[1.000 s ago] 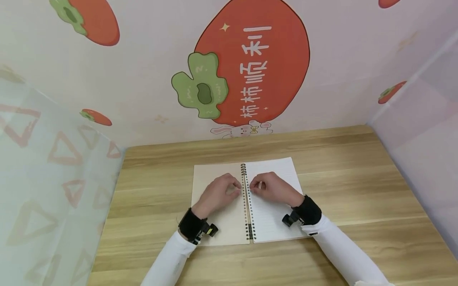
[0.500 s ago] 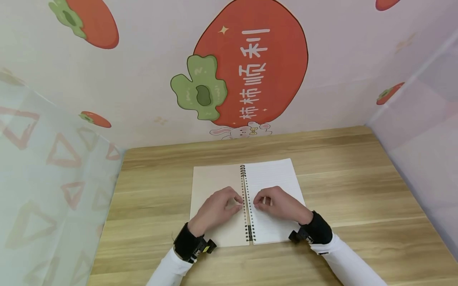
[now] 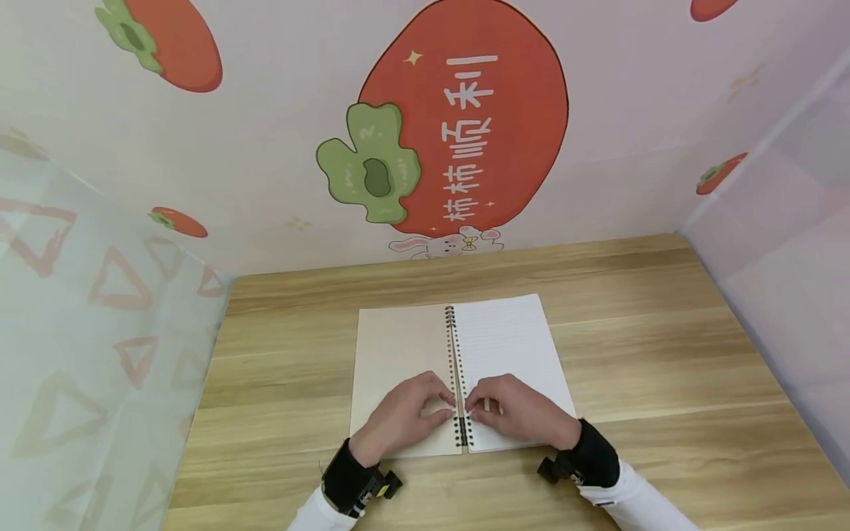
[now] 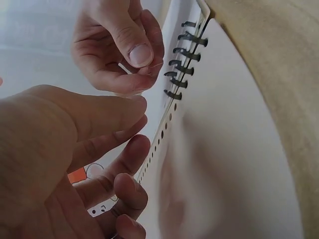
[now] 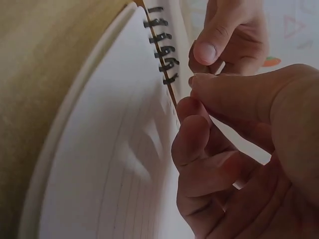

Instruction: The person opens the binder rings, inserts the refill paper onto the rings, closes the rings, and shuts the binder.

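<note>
An open spiral notebook (image 3: 511,339) lies on the table, a plain tan left side and a lined white page on the right. Dark binding rings (image 3: 462,431) show at the near end and more at the far end; bare holes run between. My left hand (image 3: 405,417) hovers over the left side, fingers loosely curved, thumb tip near the index finger in the left wrist view. Across the spine, my right hand (image 3: 518,409) hovers over the lined page, fingers curled loosely and thumb tip close to the index finger. No object shows in either hand.
The wooden table (image 3: 664,354) extends around the notebook. Behind stands a pale wall sheet (image 3: 631,110) printed with persimmons and a rabbit; pale panels flank the table. Each wrist wears a black strap with a small camera (image 3: 385,485).
Both hands have moved toward the near edge of the table along the notebook's spine, from its middle to beside the near rings. The notebook stays put.
</note>
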{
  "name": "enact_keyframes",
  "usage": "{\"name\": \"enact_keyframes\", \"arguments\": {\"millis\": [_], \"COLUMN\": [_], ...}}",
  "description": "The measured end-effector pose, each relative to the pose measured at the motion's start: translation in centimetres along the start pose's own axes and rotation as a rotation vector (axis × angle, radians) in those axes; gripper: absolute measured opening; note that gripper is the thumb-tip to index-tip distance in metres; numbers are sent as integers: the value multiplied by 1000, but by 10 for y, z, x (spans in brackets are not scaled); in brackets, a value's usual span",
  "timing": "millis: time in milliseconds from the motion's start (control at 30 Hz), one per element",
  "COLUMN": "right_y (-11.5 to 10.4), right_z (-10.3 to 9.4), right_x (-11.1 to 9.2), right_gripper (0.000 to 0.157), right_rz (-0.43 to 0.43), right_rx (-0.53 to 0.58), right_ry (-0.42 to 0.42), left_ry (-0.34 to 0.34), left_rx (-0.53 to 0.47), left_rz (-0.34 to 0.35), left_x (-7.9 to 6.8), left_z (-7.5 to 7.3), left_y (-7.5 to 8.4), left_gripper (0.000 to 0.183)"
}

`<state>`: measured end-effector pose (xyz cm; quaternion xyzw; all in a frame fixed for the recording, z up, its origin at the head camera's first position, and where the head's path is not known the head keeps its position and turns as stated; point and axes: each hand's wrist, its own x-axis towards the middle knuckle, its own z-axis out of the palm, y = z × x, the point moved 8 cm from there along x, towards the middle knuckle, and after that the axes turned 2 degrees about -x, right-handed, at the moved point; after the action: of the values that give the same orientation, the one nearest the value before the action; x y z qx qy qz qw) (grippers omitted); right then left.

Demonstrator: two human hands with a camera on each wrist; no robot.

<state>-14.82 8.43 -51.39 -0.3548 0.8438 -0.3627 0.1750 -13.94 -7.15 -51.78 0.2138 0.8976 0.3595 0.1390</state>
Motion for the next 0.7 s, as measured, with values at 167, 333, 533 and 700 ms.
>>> {"name": "enact_keyframes", "arguments": {"millis": [167, 333, 533, 700], "right_y": [-8, -9, -6, -4], "right_z": [5, 9, 12, 13], "right_x": [-4, -5, -5, -5], "right_gripper": [16, 18, 16, 16], "right_rz": [-57, -81, -25, -5], "right_rx": [-51, -60, -84, -108], "right_ry": [9, 11, 16, 38], "left_ry": [3, -11, 0, 10], "left_rx": [36, 57, 73, 68], "left_rz": [33, 62, 86, 77], "left_x": [-3, -6, -7, -6], "left_z": [6, 13, 15, 15], "left_y": [4, 5, 7, 6], "left_gripper": [11, 14, 13, 11]}}
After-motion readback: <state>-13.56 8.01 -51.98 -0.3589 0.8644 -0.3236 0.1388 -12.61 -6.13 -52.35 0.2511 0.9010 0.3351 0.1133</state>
